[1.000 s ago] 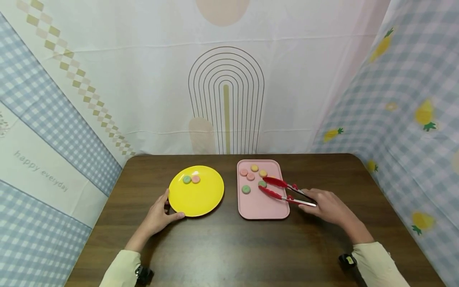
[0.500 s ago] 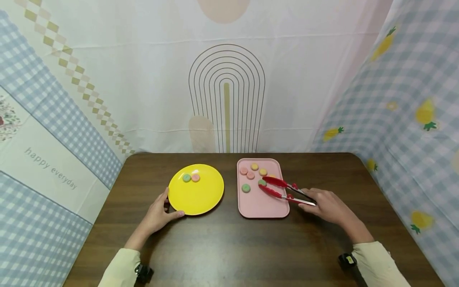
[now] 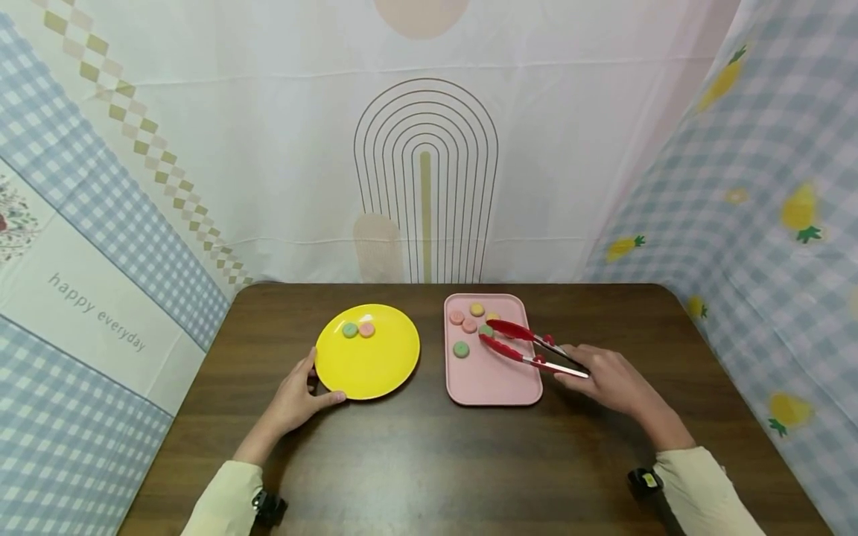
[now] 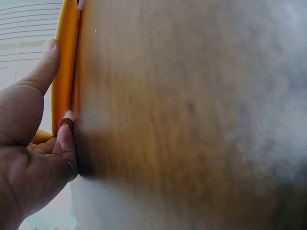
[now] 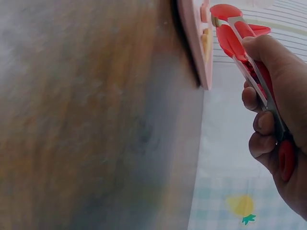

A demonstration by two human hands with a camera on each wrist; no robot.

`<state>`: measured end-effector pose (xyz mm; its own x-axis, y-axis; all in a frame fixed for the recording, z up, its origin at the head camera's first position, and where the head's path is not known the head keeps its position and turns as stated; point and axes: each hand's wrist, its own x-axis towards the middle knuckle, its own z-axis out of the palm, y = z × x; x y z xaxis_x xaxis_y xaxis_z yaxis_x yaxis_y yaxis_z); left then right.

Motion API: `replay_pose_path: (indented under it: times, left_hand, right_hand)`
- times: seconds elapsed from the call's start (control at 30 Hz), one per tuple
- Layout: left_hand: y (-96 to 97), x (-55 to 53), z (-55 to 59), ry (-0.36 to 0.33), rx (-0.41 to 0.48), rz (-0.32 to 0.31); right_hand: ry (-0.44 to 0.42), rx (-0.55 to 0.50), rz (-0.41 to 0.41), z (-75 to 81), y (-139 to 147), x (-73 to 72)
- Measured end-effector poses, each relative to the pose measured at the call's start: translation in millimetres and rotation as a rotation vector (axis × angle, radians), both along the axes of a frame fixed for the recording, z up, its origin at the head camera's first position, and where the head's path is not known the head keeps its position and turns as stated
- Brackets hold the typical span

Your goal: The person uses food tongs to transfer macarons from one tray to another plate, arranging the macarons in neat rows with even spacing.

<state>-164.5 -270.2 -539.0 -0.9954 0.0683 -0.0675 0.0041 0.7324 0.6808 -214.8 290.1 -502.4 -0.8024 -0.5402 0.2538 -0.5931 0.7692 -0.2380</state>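
A yellow plate (image 3: pixel 369 365) lies on the table's left, with one green and one pink round, cookie-like piece (image 3: pixel 366 330) near its far side. My left hand (image 3: pixel 298 394) holds the plate's near-left rim, thumb on the edge and other fingers curled at the side. My right hand (image 3: pixel 606 378) grips red-tipped metal tongs (image 3: pixel 550 353), fingers wrapped round the handles in the right wrist view. Between the tongs' tips is a green round piece (image 3: pixel 485 330), above the pink tray (image 3: pixel 496 387). Pink, yellow and green pieces lie in the tray, some partly behind the tongs.
The brown wooden table (image 3: pixel 415 461) ends at a white cloth backdrop (image 3: pixel 302 186) just behind the plate and tray. Checked cloth hangs at both sides. A gap of table separates plate from tray.
The tongs' tips have come closer together on the green piece and moved it slightly up and left. My left hand stays at the plate.
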Motion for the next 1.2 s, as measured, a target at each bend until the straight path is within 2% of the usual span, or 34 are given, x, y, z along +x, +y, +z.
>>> replay_pose_path:
  times: [0.23, 0.43, 0.57, 0.77, 0.97, 1.2]
  left_hand:
    - [-1.6, -0.3, -1.6, -0.001, -0.014, 0.000]
    - [-1.5, -0.4, -2.8, -0.003, -0.010, 0.002]
    - [-0.8, -0.1, -3.8, -0.001, 0.000, 0.005]
    - [0.9, 0.7, -3.6, 0.000, 0.013, 0.005]
    - [0.3, 0.1, -1.2, 0.008, 0.005, 0.006]
    - [0.4, -0.3, -1.6, 0.017, 0.011, 0.008]
  right_hand:
    - [-0.027, -0.017, -0.023, 10.7, -13.8, -7.1]
    - [0.024, -0.036, 0.011, 18.4, -28.9, -14.9]
    - [0.007, -0.041, 0.017, 26.0, -40.3, -20.8]
    - [0.017, -0.055, 0.068, 37.4, -56.7, -31.3]
    - [-0.051, -0.046, 0.079, 47.0, -77.8, -40.4]
    - [-0.043, -0.051, 0.154, 40.8, -105.3, -56.2]
